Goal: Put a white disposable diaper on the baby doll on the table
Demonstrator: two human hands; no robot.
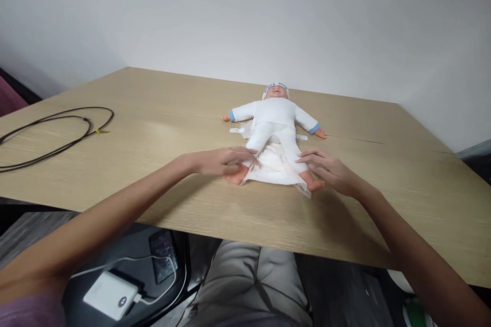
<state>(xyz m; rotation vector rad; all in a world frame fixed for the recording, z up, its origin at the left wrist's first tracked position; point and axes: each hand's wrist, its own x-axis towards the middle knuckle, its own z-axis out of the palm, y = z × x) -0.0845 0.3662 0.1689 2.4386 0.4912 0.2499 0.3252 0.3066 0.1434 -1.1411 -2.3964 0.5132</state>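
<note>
A baby doll (274,111) in a white suit with blue cuffs and a lettered white cap lies on its back, head away from me and legs apart. Under its hips and legs spreads an unfolded white diaper (273,163), its tabs out at both sides of the waist. My left hand (226,160) rests at the doll's left-side lower leg, fingers stretched across it near the diaper's edge. On the other lower leg lie the spread fingers of my right hand (326,167). Neither hand shows a firm grip, though the left fingertips are partly hard to make out.
The wooden table (172,97) reaches back to a pale wall. A looped black cable (57,150) lies on its left part. Below the front edge, a white power bank (111,296) with a cord and a phone (163,255) sit on a black seat.
</note>
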